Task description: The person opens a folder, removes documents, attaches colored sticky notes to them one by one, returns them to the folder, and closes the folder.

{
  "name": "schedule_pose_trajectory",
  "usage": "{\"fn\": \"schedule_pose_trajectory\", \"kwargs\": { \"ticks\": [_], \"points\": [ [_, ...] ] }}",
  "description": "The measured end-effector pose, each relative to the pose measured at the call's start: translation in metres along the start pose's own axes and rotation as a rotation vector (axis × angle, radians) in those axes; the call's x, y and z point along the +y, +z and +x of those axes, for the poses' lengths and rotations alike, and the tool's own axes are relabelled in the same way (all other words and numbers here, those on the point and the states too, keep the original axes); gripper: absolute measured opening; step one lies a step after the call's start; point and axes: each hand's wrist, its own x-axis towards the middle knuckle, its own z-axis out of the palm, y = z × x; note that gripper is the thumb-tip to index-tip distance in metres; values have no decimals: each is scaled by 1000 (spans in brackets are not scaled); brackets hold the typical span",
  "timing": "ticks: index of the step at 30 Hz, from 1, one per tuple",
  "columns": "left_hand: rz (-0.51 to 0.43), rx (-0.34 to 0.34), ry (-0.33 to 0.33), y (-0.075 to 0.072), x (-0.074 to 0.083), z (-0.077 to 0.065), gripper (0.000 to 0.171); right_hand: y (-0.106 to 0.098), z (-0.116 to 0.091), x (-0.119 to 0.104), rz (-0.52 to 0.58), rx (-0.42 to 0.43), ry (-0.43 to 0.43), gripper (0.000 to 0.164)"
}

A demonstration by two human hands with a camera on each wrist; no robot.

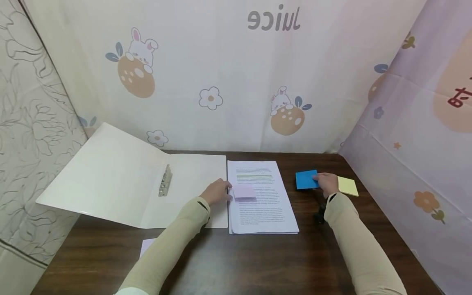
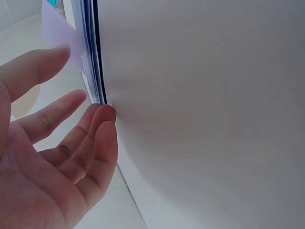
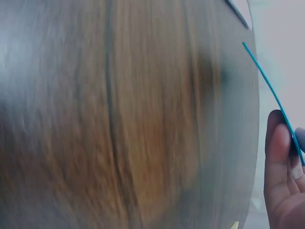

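My right hand pinches a blue sticky note pad at its right edge, over the right side of the table. Seen edge-on in the right wrist view, the blue pad is thin and lies between thumb and fingers. The left hand rests at the left edge of a stack of printed sheets, its fingertips at the paper edges in the left wrist view. A lilac sticky note sits on the top sheet, its lower edge lifted. Green highlighting marks lines above it.
A white lever-clip binder lies open left of the stack, its metal clip bare and its cover tilted up. A yellow sticky pad is beside my right hand. Lilac paper shows near my left forearm.
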Motion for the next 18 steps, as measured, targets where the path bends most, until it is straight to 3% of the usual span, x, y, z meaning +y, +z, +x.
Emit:
{"fn": "schedule_pose_trajectory", "kwargs": {
  "ticks": [9, 18],
  "points": [
    [-22, 25, -3, 4, -1, 1, 40, 18, -10, -2, 141, -140, 54, 56],
    [-64, 65, 1, 0, 2, -2, 36, 37, -16, -14, 167, -159, 47, 56]
  ]
}}
